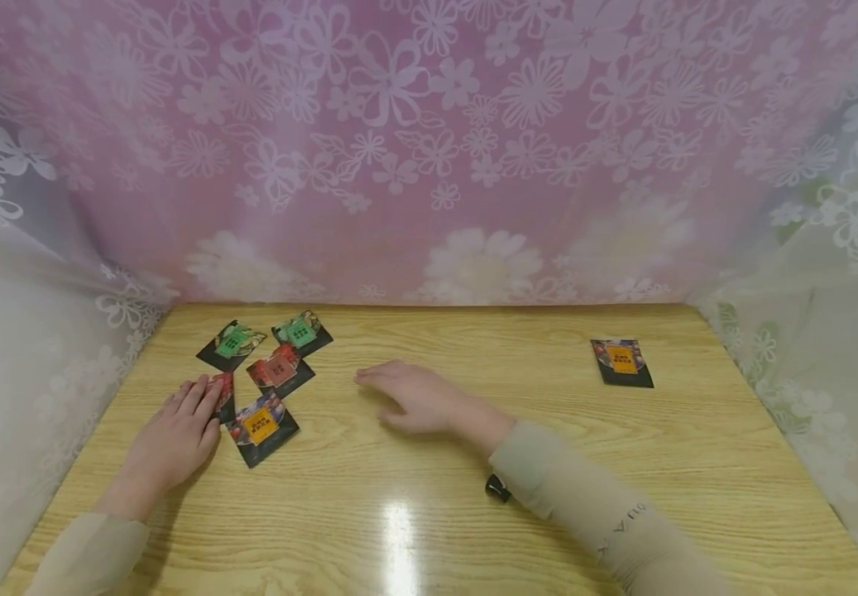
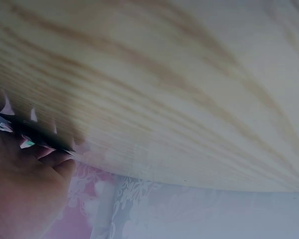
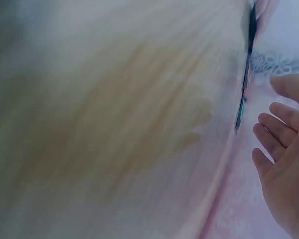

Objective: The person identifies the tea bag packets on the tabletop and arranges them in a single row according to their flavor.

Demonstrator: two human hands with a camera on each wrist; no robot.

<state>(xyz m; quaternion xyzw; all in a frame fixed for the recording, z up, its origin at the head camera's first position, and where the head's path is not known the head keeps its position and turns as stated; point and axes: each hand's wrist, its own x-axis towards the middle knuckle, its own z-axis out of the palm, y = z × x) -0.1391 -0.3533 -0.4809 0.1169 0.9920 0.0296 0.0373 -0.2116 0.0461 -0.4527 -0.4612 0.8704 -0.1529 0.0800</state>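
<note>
Presently, left hand (image 1: 179, 434) lies over red packet (image 1: 227, 402) at left of frame, fingers nearly straight, close together; whether they press firmly, cannot tell. Right hand (image 1: 421, 399) is above bench (image 1: 697, 488) near middle of frame, fingers extended, holding nothing. Orange-label packet (image 1: 261, 425) lies just beside left thumb. Both probably light, thin, rather slippery, bending easily; better to pinch at corner or edge.

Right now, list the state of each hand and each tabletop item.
Left hand: laid over left red packet.
Right hand: holding nothing.
Left red packet: partly hidden.
Right red packet: label up.
Left green packet: label up.
Right green packet: label up.
Left orange packet: label up.
Right orange packet: label up, apart from the rest.
Black object: partly hidden by right sleeve.
</note>
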